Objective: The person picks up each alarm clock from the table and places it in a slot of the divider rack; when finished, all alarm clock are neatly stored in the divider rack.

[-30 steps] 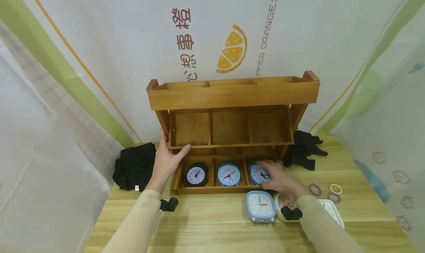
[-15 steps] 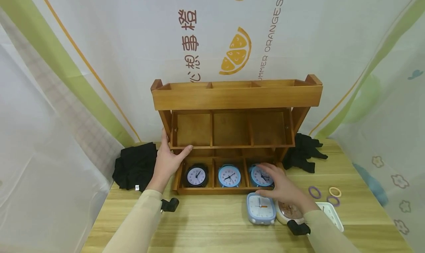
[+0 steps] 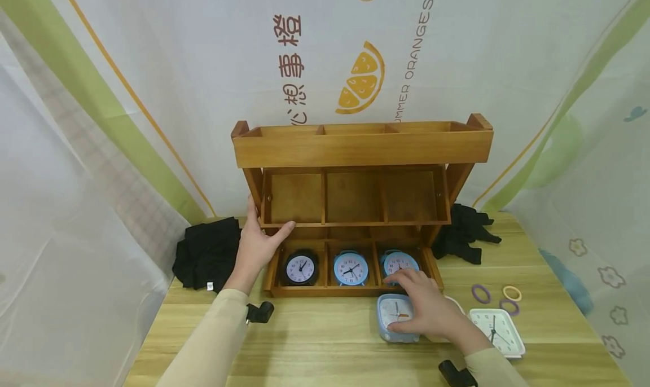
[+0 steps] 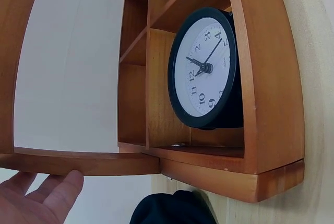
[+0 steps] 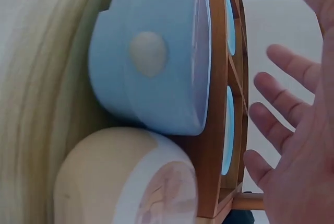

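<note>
My left hand (image 3: 254, 251) grips the left upright of the tiered wooden shelf (image 3: 363, 149), thumb in front; in the left wrist view its fingertips (image 4: 70, 182) touch the post. Spread over a pale blue square alarm clock (image 3: 388, 313) is my right hand (image 3: 431, 308), partly covering it. The right wrist view shows those fingers parted, holding nothing. In the shelf's bottom row stand a black round alarm clock (image 3: 301, 268), a blue one (image 3: 350, 268) and another blue one (image 3: 398, 260), partly behind the right hand. A beige rounded object (image 5: 99, 177) is beside the square clock.
A white square clock (image 3: 500, 333) lies on the table at the right, near two purple rings (image 3: 481, 294) and a yellow ring (image 3: 512, 287). Black cloth (image 3: 208, 254) lies left of the shelf, and more black cloth (image 3: 464, 232) to its right. A printed curtain (image 3: 203, 65) hangs behind.
My right hand has let go of the right-hand blue clock in the bottom row and moved toward me, over the pale blue square clock. The left hand keeps its place on the shelf.
</note>
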`<state>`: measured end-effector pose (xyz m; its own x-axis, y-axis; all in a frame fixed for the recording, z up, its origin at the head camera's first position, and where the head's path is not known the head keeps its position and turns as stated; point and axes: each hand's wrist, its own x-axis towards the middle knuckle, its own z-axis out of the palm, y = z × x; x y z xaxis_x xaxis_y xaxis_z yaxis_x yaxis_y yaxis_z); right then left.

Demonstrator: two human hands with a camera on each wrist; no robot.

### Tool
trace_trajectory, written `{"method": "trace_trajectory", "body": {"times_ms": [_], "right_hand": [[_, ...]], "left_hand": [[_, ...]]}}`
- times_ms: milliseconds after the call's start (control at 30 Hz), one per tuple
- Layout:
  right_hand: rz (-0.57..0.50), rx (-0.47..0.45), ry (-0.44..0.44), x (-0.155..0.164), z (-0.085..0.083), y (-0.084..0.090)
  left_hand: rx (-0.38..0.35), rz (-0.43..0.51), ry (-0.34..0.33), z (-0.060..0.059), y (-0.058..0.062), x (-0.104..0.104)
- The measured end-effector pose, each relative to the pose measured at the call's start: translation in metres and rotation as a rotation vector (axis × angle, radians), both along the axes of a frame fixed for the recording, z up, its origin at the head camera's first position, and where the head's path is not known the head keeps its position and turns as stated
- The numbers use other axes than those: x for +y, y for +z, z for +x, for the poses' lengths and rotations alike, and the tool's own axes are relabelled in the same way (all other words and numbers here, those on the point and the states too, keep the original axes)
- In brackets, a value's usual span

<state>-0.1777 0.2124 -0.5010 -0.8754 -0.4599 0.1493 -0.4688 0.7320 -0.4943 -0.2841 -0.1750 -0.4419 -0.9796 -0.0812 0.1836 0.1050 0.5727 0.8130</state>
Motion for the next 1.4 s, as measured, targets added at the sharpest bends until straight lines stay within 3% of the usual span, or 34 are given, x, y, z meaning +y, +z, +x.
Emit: {"method": "trace_trajectory", "body": {"times_ms": [300,567,800,900,1267,1400], "right_hand": [[0.130,-0.075,-0.057,0.002,0.012,-0.006],[0.207,-0.133,-0.148,-0.002,0.019,-0.001],[0.026,-0.118,-0.007,0.000,0.019,-0.012],[0.000,-0.141,0.019,-0.002,0.020,-0.014],[0.078,-0.172,-0.004,-0.011,0.023,-0.019],[0.098,-0.142,-0.009,-0.012,0.023,-0.023]], "left_hand": [[-0.004,-0.007,0.009,0.000,0.000,0.000],[-0.010,-0.010,0.010,0.000,0.000,0.000],[-0.023,-0.010,0.009,0.001,-0.001,0.000],[-0.021,-0.013,0.012,0.001,0.000,0.001],[-0.023,-0.011,0.011,0.001,0.001,0.001],[-0.021,-0.008,0.007,0.001,0.001,0.001]]}}
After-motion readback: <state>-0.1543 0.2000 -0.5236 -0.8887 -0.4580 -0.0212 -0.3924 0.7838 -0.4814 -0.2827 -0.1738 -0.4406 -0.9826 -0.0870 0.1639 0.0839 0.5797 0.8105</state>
